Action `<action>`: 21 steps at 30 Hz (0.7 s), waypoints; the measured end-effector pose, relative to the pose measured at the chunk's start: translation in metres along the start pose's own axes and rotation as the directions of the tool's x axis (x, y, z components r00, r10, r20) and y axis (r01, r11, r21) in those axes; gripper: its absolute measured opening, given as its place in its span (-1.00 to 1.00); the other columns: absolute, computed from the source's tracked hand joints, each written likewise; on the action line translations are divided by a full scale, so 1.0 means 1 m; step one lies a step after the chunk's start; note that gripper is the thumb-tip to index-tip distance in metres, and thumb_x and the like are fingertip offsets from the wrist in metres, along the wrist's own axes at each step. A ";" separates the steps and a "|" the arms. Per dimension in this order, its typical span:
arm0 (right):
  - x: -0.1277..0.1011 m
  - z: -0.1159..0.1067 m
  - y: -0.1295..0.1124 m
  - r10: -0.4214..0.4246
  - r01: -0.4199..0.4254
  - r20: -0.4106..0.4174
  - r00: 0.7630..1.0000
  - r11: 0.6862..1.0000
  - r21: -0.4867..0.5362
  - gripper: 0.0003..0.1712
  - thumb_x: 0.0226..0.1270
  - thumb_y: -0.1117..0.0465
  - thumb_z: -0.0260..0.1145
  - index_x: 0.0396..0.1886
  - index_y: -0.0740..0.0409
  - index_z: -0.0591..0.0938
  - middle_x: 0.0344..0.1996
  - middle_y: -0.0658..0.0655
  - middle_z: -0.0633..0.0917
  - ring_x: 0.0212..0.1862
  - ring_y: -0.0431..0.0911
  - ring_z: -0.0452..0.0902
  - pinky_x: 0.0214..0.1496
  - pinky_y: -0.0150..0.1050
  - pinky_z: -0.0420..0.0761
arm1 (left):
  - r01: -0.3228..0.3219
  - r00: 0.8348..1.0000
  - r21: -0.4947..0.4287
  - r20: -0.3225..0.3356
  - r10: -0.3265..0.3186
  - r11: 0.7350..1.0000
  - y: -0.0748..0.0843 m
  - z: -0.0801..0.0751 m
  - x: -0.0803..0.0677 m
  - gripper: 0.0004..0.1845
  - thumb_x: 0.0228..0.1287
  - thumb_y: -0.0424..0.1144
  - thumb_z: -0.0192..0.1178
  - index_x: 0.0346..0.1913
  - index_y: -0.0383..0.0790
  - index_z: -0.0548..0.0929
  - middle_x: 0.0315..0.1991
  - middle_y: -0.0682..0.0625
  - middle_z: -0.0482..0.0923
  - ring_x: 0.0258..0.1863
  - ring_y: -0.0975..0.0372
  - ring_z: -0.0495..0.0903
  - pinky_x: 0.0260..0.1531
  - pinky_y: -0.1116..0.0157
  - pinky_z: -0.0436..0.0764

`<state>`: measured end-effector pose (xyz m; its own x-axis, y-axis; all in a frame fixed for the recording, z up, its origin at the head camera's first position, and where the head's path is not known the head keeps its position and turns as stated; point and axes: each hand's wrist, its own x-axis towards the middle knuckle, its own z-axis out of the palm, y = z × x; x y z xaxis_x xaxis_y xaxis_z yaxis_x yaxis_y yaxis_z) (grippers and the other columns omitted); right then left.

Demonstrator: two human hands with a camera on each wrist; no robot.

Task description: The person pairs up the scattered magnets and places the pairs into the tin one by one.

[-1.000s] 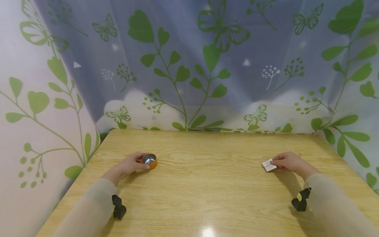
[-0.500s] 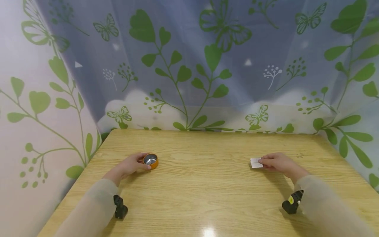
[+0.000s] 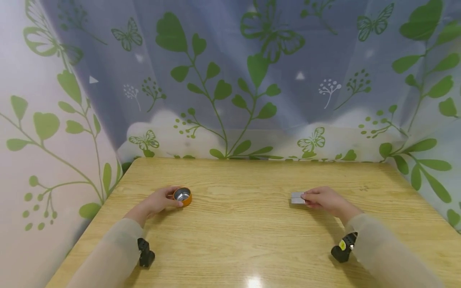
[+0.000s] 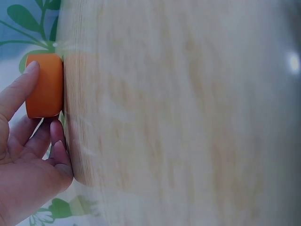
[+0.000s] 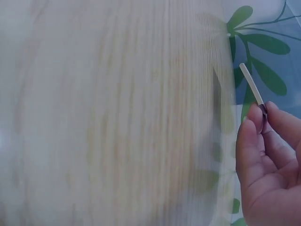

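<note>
A small orange cup (image 3: 182, 196) with a shiny metal inside stands on the wooden table (image 3: 245, 232) at the left. My left hand (image 3: 158, 200) curls round its near side; in the left wrist view the fingertips (image 4: 21, 89) lie on the orange cup (image 4: 45, 85). At the right, my right hand (image 3: 322, 199) pinches a thin white flat piece (image 3: 297, 197) just above the table. The right wrist view shows that white piece (image 5: 251, 84) edge-on, held between thumb and fingers (image 5: 254, 127).
A curtain (image 3: 230, 80) printed with green leaves and butterflies hangs round the back and sides of the table. Black wrist cameras (image 3: 145, 253) sit on both forearms. The table's far edge (image 3: 252, 159) meets the curtain.
My right hand has carried the white piece leftward toward the table's middle. The left hand and the orange cup have stayed in place.
</note>
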<state>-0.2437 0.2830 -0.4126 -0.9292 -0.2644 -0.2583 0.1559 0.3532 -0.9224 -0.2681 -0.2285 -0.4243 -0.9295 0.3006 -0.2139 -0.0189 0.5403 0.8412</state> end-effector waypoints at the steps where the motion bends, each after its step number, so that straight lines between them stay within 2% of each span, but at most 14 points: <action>1: 0.000 0.001 -0.001 -0.002 0.002 0.003 1.000 1.000 0.007 -0.54 0.41 0.26 0.11 0.05 0.64 0.39 -0.34 0.05 0.59 -0.27 -0.21 0.53 -0.14 -0.31 0.58 | 0.002 1.000 0.001 -0.003 -0.002 1.000 0.000 0.000 0.000 -0.22 0.15 -0.22 0.32 0.38 -0.36 0.20 0.24 -0.34 0.27 0.25 -0.20 0.20 0.17 -0.06 0.25; 21: 0.020 0.045 -0.016 -0.031 0.025 0.054 0.998 0.994 0.109 -0.55 0.41 0.27 0.11 0.06 0.64 0.39 -0.32 0.12 0.58 -0.28 -0.20 0.51 -0.13 -0.32 0.57 | 0.001 1.000 0.011 -0.007 -0.001 1.000 0.002 0.002 -0.002 -0.22 0.14 -0.21 0.33 0.36 -0.38 0.21 0.24 -0.36 0.27 0.23 -0.19 0.22 0.18 -0.06 0.24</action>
<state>-0.2500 0.2317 -0.4164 -0.9140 -0.3235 -0.2449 0.1683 0.2471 -0.9543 -0.2660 -0.2267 -0.4236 -0.9322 0.2943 -0.2107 -0.0155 0.5491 0.8356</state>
